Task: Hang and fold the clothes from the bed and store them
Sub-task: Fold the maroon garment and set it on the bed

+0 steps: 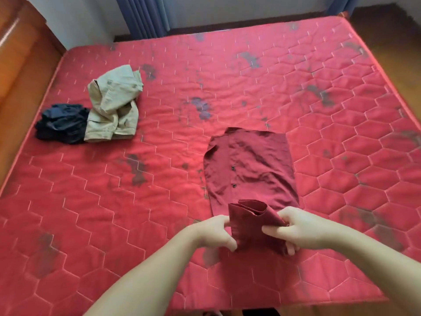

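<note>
Currently both hands are on the shirt (250, 165), a dark red button-up lying on the bed (182, 201). Left hand (211, 233) pinches the near end of the fabric from the left side, fingers (224, 241) curled onto the cloth. Right hand (298, 226) grips the same end from the right, thumb on top, other fingers wrapped under. Between the two sets of fingers the near end of the shirt is lifted and doubled over, layered edges visible at the top of the fold. Beyond the fingers the rest of the shirt lies flat on the bed, front side up, two dark buttons showing along the placket, side parts already tucked in so it forms a narrow rectangle.

Far left of the fingers, well apart from the shirt: khaki garment (114, 106), crumpled, unfolded. Dark navy garment (62, 124) bunched up, touching the khaki one on its left side. Both on the bed, near its left edge.

Bed surface is a red quilted cover with hexagon stitching and dark blotches. Wooden headboard (20, 71) left of it, blue curtain (145, 14) at the far side, wood floor (387, 21) to the far right.
</note>
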### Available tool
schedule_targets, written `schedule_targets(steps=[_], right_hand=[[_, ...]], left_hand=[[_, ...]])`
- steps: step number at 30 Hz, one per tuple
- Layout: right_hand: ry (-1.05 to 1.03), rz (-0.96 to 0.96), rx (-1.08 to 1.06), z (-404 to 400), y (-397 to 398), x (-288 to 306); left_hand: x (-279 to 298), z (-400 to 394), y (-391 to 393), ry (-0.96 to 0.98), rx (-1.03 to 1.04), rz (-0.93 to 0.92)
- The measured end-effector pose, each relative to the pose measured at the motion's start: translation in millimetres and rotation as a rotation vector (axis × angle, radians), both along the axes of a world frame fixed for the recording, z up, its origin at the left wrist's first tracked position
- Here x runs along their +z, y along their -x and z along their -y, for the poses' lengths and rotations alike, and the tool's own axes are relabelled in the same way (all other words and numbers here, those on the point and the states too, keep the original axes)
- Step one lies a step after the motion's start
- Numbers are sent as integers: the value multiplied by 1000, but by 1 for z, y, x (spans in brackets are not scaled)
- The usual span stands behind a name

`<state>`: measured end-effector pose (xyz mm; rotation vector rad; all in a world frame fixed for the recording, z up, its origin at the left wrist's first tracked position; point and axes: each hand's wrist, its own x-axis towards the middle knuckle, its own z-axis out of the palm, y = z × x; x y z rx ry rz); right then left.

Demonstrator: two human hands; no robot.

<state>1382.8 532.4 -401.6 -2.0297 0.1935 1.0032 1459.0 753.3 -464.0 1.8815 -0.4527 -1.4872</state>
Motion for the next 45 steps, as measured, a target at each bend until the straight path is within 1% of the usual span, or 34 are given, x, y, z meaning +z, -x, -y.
schedule_targets(steps=[1, 3, 5, 6, 7, 8, 9, 12, 13, 15, 19, 21, 23, 25, 26, 27, 29, 31, 33, 35, 36, 38, 40, 43, 44, 45], right_hand=[[-26, -17, -33, 2, 1, -3], [-54, -37, -124, 10, 2, -11], [-28, -1, -206, 20, -4, -26], [-19, 34, -233, 24, -9, -34], [-28, 70, -267, 27, -15, -42], [-62, 118, -324, 30, -22, -53], [-109, 159, -410, 33, -29, -63], [-299, 176, -689, 43, -51, -94], [-334, 159, -716, 48, -58, -104], [-349, 98, -709, 56, -67, -133], [-205, 84, -703, 75, -93, -188], [-198, 124, -736, 84, -119, -205], [-189, 206, -777, 94, -151, -218], [-214, 264, -845, 103, -183, -231], [-200, 260, -861, 109, -196, -239], [-158, 230, -862, 114, -205, -250], [-42, 137, -819, 122, -211, -276], [3, 70, -804, 126, -205, -294], [18, 79, -776, 127, -201, -306], [30, 149, -714, 128, -203, -308], [28, 200, -702, 128, -205, -308], [30, 291, -718, 128, -209, -306], [95, 325, -717, 130, -214, -308], [232, 271, -651, 132, -216, -311], [262, 286, -641, 130, -216, -309], [304, 342, -622, 126, -213, -306]], left_hand=[[1, 2, 4, 28, 26, -54], [-3, 3, 8, 85, 173, -166], [-10, 8, 3, 169, 360, -257], [-16, 12, -2, 197, 395, -278], [-22, 17, -7, 208, 402, -255], [-27, 24, -14, 215, 387, -196], [-35, 32, -21, 238, 414, -144], [-59, 63, -45, 299, 625, -18], [-69, 73, -54, 291, 690, 10], [-92, 88, -68, 231, 753, 47], [-141, 112, -99, 78, 688, 167], [-158, 128, -125, 49, 683, 236], [-171, 146, -159, 84, 745, 254], [-182, 159, -192, 102, 861, 220], [-191, 163, -205, 62, 900, 211], [-203, 163, -215, -26, 897, 202], [-221, 160, -218, -228, 800, 164], [-237, 156, -209, -311, 763, 192], [-248, 153, -203, -319, 749, 281], [-250, 153, -202, -302, 691, 342], [-251, 153, -203, -266, 702, 350], [-249, 154, -206, -172, 799, 345], [-250, 152, -210, -174, 832, 390], [-252, 150, -212, -292, 736, 490], [-252, 151, -209, -303, 696, 559], [-251, 152, -203, -303, 622, 700]])
